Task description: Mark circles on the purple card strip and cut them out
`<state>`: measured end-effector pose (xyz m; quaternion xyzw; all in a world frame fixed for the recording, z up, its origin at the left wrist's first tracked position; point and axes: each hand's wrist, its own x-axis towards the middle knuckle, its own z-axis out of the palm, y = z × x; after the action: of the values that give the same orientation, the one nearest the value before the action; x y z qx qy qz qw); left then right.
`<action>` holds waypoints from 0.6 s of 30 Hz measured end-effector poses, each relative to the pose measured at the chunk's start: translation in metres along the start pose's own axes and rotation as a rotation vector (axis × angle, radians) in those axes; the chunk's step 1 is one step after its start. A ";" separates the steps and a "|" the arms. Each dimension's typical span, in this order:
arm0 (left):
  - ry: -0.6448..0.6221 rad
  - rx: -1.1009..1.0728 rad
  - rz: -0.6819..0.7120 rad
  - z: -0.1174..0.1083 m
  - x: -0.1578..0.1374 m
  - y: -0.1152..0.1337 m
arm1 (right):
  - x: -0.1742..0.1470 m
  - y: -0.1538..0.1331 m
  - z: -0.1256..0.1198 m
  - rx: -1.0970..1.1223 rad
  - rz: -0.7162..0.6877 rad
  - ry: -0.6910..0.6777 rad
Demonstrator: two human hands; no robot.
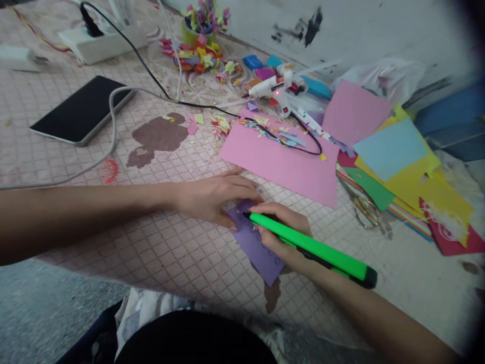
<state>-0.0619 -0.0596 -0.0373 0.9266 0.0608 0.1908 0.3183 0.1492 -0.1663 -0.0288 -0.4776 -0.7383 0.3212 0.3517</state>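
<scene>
A strip of purple paper with small rings marked on it lies slantwise on the cloth before me. My left hand rests flat with fingers spread, thumb and fingers touching the strip's upper end. In my right hand is a bright green utility knife with black parts, held like a pen. Its dark tip meets the purple paper near my left thumb; the tip is too small to make out clearly.
Beyond my hands lies a pink sheet with paper scraps and a cable. A glue gun stands behind it. Scissors and coloured papers are at right. A tablet and a power strip lie at left.
</scene>
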 end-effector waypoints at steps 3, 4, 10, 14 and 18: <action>-0.007 0.012 0.001 0.000 0.000 0.000 | -0.001 -0.001 -0.001 0.052 0.017 0.013; -0.009 0.014 0.003 0.000 0.000 0.000 | -0.002 -0.001 -0.002 0.072 0.029 0.026; -0.012 0.022 -0.002 0.000 0.000 0.000 | -0.002 0.000 -0.001 0.075 0.050 0.041; -0.002 0.011 0.000 0.000 0.000 0.000 | -0.001 0.001 0.000 0.070 0.037 0.044; -0.006 0.013 -0.013 0.000 0.000 0.001 | -0.001 0.002 0.000 0.063 0.031 0.042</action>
<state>-0.0619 -0.0598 -0.0367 0.9288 0.0671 0.1855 0.3138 0.1502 -0.1668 -0.0309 -0.4843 -0.7128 0.3397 0.3768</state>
